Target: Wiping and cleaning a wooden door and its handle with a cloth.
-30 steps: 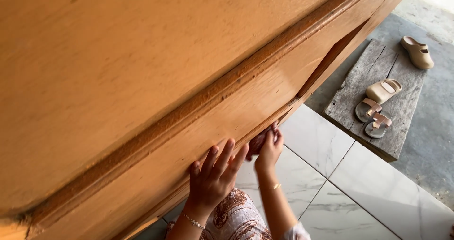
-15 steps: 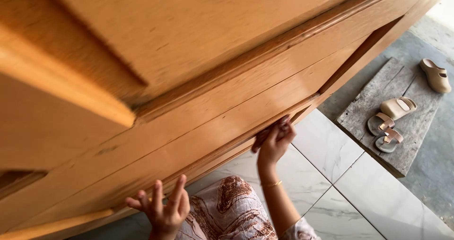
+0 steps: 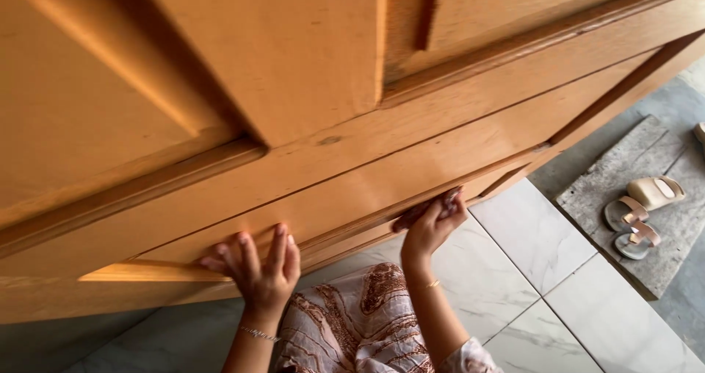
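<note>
Left hand point(image 3: 258, 270) spread flat on wooden door point(image 3: 308, 109) at lower centre, steadying it; right hand point(image 3: 432, 222) pinching reddish cloth point(image 3: 422, 210) against bottom rail, seemingly wiping.

Wooden door point(image 3: 352, 153) blocks ahead; tiled floor point(image 3: 543, 270) lies open rightward.

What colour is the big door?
Orange-brown wood, the door; the head view shows it best.

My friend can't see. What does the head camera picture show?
Two hands press on a big wooden door: the left hand flat near its bottom edge, the right hand holding a cloth to it. Sandals lie on a plank.
</note>
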